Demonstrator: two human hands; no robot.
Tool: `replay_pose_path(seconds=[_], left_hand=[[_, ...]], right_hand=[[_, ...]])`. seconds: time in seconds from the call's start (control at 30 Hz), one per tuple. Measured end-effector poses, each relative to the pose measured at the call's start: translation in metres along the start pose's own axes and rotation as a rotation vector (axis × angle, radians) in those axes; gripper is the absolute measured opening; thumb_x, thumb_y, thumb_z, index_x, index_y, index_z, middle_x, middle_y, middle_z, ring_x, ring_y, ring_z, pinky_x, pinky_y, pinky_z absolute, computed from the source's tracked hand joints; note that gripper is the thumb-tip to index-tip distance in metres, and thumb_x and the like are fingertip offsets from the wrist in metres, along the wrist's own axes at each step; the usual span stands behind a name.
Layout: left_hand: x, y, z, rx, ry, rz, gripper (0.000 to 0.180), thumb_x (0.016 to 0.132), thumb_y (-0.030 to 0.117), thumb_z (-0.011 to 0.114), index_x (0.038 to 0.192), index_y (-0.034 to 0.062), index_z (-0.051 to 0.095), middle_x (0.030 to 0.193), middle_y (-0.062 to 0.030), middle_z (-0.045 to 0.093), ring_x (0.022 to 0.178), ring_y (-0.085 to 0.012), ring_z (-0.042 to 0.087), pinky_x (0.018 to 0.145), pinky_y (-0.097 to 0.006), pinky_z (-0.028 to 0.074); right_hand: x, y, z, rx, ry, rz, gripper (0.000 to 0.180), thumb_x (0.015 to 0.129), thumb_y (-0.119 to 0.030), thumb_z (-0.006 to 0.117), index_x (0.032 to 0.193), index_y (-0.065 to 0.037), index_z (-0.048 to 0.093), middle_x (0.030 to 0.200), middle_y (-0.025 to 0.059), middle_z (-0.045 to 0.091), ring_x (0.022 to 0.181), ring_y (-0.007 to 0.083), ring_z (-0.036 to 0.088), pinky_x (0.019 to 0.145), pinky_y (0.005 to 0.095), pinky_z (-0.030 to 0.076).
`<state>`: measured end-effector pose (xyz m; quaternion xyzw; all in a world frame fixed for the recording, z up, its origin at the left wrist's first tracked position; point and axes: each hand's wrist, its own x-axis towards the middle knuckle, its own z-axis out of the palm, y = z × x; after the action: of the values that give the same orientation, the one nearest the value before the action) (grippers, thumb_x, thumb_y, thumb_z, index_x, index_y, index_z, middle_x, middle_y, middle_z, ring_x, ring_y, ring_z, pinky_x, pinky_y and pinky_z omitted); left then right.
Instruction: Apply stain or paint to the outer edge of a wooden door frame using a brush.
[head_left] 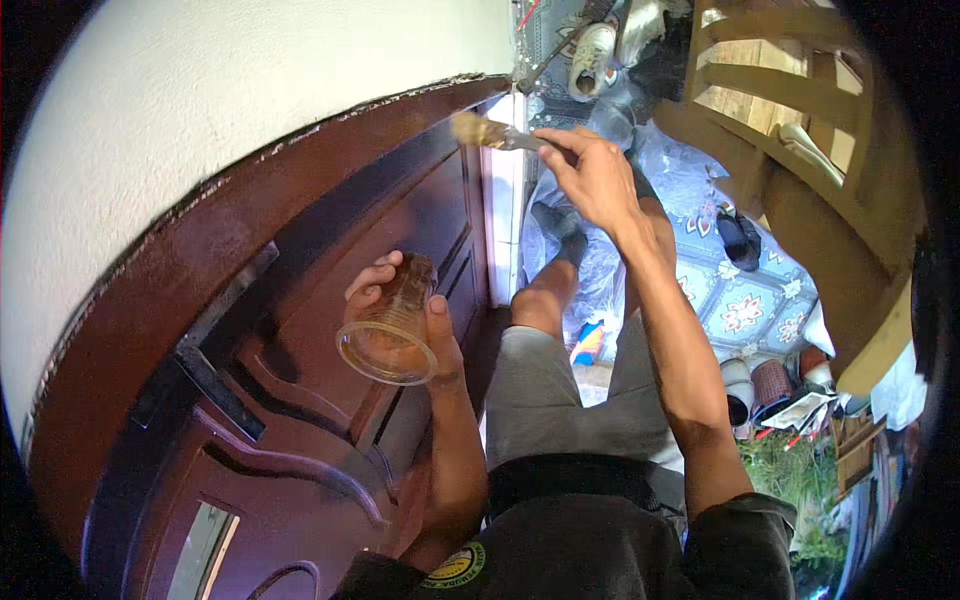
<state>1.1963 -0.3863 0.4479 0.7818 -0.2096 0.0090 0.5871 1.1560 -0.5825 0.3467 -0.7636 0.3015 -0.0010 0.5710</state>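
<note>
My right hand (590, 175) grips the dark handle of a paintbrush (485, 133), its pale bristles pointing left. The brush tip is close to the upper corner of a reddish-brown door frame (400, 112); whether it touches I cannot tell. In my left hand (440, 325) is a clear plastic cup (390, 345), tilted with its wide rim toward me. Some brown liquid or coating shows inside it. My fingers wrap round its sides, in front of a dark brown panelled door (330, 390).
A cream wall (250, 90) borders the frame. Clear plastic sheeting (665, 165) lies over patterned blue tiles (740, 310) by my feet. A wooden bench (790, 150) stands on the right. Shoes (593, 60) lie at the far end, and pots (770, 385) stand near the lower right.
</note>
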Motion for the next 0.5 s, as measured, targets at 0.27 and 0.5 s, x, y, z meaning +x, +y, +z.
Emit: replay_pose_path(seconds=[0.27, 0.5], left_hand=[[-0.019, 0.002, -0.022, -0.019, -0.030, 0.050, 0.054, 0.081, 0.014, 0.072, 0.122, 0.0070, 0.038, 0.116, -0.0138, 0.049, 0.112, -0.0309, 0.049, 0.099, -0.046, 0.041], [-0.043, -0.020, -0.012, 0.051, 0.050, -0.063, 0.054, 0.079, 0.020, 0.075, 0.115, 0.0088, 0.037, 0.110, -0.0122, 0.046, 0.109, -0.0280, 0.052, 0.094, -0.038, 0.048]], right_hand=[[-0.022, -0.048, -0.024, 0.712, -0.212, -0.029, 0.027, 0.093, -0.026, 0.056, 0.101, -0.002, 0.066, 0.087, 0.0092, 0.069, 0.083, 0.0165, 0.064, 0.074, 0.0294, 0.049], [0.005, -0.034, 0.020, 0.513, -0.099, -0.247, 0.026, 0.094, -0.024, 0.052, 0.099, -0.002, 0.067, 0.089, 0.0122, 0.069, 0.083, 0.0209, 0.066, 0.076, 0.0311, 0.050]])
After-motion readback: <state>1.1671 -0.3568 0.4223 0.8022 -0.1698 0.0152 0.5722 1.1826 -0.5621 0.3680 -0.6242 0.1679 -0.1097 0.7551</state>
